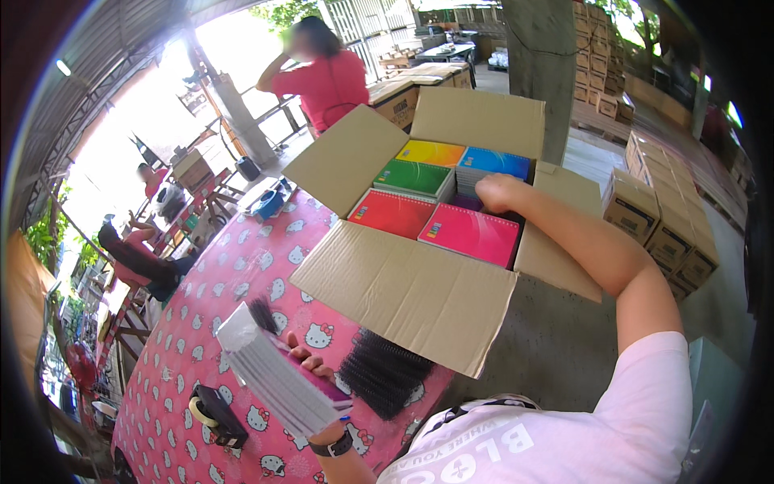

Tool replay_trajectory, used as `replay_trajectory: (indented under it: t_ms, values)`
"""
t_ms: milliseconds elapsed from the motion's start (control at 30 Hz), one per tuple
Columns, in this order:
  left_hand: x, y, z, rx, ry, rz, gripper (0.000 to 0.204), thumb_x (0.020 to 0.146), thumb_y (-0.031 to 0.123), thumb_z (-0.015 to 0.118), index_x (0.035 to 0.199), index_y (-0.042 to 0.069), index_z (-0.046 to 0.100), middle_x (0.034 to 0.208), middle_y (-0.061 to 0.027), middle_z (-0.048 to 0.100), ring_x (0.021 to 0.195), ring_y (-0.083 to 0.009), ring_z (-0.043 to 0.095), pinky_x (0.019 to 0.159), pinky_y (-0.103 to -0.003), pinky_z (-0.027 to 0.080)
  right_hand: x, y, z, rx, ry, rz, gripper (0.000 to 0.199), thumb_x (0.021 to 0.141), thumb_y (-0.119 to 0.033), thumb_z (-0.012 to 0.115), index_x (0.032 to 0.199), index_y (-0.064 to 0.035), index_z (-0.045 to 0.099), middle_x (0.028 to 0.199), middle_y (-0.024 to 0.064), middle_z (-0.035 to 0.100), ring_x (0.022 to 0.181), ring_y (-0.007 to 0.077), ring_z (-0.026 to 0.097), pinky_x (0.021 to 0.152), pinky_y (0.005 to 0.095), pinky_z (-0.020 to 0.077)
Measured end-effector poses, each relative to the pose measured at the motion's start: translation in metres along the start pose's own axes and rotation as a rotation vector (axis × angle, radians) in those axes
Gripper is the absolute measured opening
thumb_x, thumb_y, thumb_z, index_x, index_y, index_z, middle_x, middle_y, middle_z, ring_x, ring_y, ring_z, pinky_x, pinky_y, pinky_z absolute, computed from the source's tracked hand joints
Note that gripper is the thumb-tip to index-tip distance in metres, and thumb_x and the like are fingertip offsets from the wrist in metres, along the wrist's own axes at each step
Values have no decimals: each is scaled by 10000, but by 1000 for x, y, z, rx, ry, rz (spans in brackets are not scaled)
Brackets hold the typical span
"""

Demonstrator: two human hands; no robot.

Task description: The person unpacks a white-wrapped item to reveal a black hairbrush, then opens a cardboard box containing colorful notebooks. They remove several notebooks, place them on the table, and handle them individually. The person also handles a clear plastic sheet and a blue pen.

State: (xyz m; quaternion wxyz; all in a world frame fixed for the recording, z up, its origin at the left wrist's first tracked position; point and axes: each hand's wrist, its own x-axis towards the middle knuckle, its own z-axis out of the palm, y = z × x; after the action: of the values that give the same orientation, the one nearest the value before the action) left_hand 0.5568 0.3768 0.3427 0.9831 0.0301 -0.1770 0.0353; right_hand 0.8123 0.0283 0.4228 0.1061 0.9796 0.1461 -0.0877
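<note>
Corrugated cardboard box (403,282), glossy spiral notebooks (472,232), right hand (496,192) inside

Box (403,282) – matt brown cardboard; notebooks (472,232) glossy covers w/ black plastic spirals; tablecloth (234,274) – shiny vinyl.

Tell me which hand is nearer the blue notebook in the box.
Right. The right hand reaches into the cardboard box, just below the blue notebook. The left hand holds a notebook stack over the table.

Pink cat-print table (242,274) under open cardboard box (403,282), tape dispenser (216,413), blue object (268,204).
</note>
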Motion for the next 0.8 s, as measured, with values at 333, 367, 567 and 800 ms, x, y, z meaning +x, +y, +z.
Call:
replay_trajectory:
  t_ms: [333,367,567,800]
  values:
    - [-14,2,0,-5,-22,-33,688,871,306,542,1404,40,196,1142,-131,493,954,-247,493,853,-359,405,-5,15,-2,232,242,88,414,550,-322,816,816,-41,667,877,157,651,852,296,625,719,368,507]
    - [-15,1,-1,-10,-11,-30,691,870,310,544,1403,38,197,1142,-130,493,954,-247,493,855,-359,404,-8,15,-3,229,290,89,432,528,-335,828,797,-42,660,862,150,651,837,293,625,709,371,505]
    - [2,-7,15,31,-46,-61,634,871,237,534,1380,9,232,1128,-115,483,961,-217,479,867,-325,400,-48,31,-73,638,760,-117,332,590,-183,811,711,-41,536,630,63,558,599,179,536,566,324,430]
    - [45,-45,49,226,-112,38,551,872,284,510,1324,32,321,1236,-102,447,1082,-221,448,949,-380,352,-118,-94,-122,727,805,-636,343,700,-256,744,806,-18,521,646,41,500,619,152,503,566,314,405]
